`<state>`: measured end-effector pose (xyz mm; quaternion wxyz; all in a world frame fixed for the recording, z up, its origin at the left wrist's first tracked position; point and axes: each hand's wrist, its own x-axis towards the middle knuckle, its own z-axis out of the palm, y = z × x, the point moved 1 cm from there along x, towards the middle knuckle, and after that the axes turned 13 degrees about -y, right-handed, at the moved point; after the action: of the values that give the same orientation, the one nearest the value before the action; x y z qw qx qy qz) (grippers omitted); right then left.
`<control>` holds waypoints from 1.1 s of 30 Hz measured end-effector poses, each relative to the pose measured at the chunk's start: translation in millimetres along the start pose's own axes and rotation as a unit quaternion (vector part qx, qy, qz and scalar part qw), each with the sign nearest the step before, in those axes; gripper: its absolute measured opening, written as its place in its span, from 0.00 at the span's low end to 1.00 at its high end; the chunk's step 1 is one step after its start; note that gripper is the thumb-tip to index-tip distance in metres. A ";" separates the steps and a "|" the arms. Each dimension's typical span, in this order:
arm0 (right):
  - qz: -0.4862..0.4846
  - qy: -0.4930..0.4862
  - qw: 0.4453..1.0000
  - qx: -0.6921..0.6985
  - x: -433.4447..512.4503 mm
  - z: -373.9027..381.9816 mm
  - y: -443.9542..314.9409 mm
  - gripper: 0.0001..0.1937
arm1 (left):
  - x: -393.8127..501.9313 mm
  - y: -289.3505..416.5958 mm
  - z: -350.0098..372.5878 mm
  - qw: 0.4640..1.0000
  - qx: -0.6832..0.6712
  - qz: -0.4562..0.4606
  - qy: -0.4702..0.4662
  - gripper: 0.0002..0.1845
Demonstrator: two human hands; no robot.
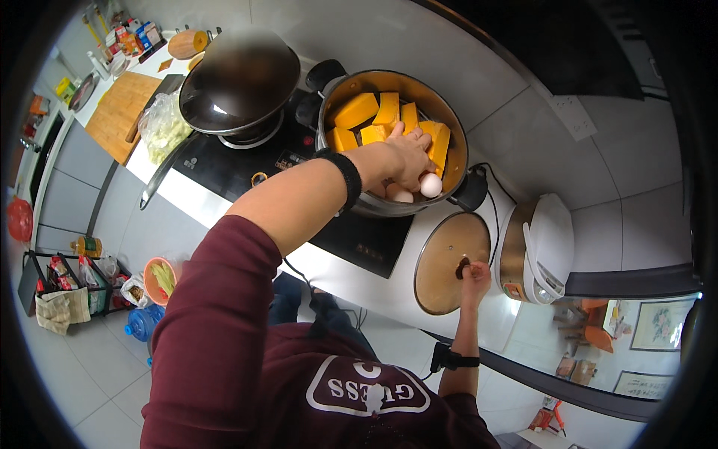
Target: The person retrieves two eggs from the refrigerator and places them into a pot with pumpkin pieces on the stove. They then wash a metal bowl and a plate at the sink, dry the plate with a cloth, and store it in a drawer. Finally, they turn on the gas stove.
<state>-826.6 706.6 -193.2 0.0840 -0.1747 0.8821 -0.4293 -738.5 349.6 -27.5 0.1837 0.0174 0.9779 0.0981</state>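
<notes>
My left hand (408,152) reaches down into a large steamer pot (454,120), its fingers spread over orange pumpkin chunks (357,110). Its palm side is hidden, so I cannot tell whether it grips a chunk. By the thumb is a pale egg (431,184); browner eggs (399,192) lie beside it along the pot's near wall, partly under my wrist. To the right of the pot, my right hand (477,276) grips the dark knob of a round glass lid (440,252) with a metal rim. The lid is over the white countertop; whether it touches is unclear.
A lidded wok (238,84) sits on the black cooktop (359,238), its handle jutting toward me. Left of it are a plastic bag of cut vegetables (162,134), a wooden cutting board (120,112) and a knife (137,126). A white rice cooker (547,247) stands right of the lid.
</notes>
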 end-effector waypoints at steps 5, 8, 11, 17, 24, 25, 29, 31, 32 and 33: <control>-0.034 0.009 0.998 0.054 -7.8 -19.1 -38.5 0.07 | -5.3 1.8 -3.2 1.000 -0.005 -0.004 -0.023 0.23; -0.078 0.029 0.996 0.034 -12.3 -27.7 -65.5 0.06 | -4.8 5.4 -4.3 0.999 -0.006 -0.023 -0.049 0.22; -0.080 0.042 0.995 0.049 -12.6 -37.1 -88.6 0.06 | -3.2 10.0 -5.3 0.996 0.014 -0.052 -0.074 0.22; -0.089 0.067 0.992 0.053 -19.1 -67.0 -127.4 0.07 | -1.3 14.2 -7.0 0.994 0.015 -0.068 -0.089 0.26; -0.117 0.053 0.990 0.056 -18.6 -92.3 -177.3 0.07 | -1.1 9.6 -5.9 0.993 0.052 -0.061 -0.088 0.27; -0.129 0.039 0.989 0.058 -16.6 -92.6 -185.4 0.07 | -3.8 9.7 -6.4 0.994 0.037 -0.062 -0.086 0.27; -0.173 -0.003 0.983 0.061 1.6 -88.6 -225.8 0.07 | -28.4 8.3 -18.9 0.996 -0.007 -0.057 -0.069 0.23; -0.186 -0.024 0.980 0.074 11.0 -81.7 -248.8 0.07 | -52.4 7.4 -27.8 0.996 0.001 -0.062 -0.062 0.21; -0.193 -0.046 0.977 0.077 14.8 -78.1 -261.0 0.07 | -66.2 6.9 -32.6 0.996 0.018 -0.072 -0.059 0.21; -0.213 -0.056 0.974 0.055 19.6 -73.4 -273.9 0.07 | -81.6 6.5 -35.9 0.994 0.044 -0.083 -0.057 0.22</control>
<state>-802.1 596.4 67.7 0.0492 -0.3777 0.7937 -0.4744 -675.5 343.6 35.6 0.2454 -0.0505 0.9673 0.0385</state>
